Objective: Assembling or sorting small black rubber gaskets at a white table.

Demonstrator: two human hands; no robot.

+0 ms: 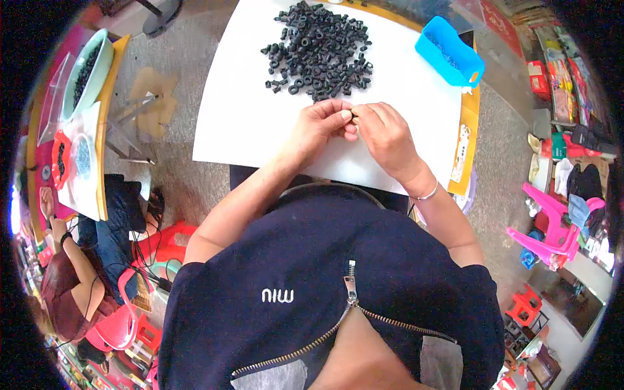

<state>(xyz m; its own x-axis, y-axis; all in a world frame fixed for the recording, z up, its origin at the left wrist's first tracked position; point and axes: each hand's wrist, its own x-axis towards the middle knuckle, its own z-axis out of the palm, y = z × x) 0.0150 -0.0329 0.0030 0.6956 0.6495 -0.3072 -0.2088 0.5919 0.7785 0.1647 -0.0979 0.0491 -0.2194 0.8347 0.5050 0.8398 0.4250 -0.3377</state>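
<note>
Over the front half of a white, smooth-topped table (240,123), both bare hands meet fingertip to fingertip, just on the near side of a loose heap of small black ring-like and knobbed pieces (318,55). Between those fingertips sits a tiny dark piece (355,116), mostly covered by the fingers, so its exact shape cannot be told. The left hand (327,123) pinches it with thumb and forefinger pressed close, the other fingers curled beneath; the right hand (387,138), its wrist ringed by a thin silvery bracelet (426,192), bends its fingers in to grip from the other side. To handle it well, I would let the left pinch stay firm and do the fine turning or pressing with the right, keeping both low over the white surface; a slipped piece could easily be lost among the heap so close ahead. Toward the far right corner stands a bright blue plastic basket (439,67) holding small dark bits, well apart from the hands and reached past the right one. Off to the left, a person in a dark red top (68,292) sits by another table bearing a pale green oval basin (101,73); a pink plastic stool (551,224) stands on the floor at right.
</note>
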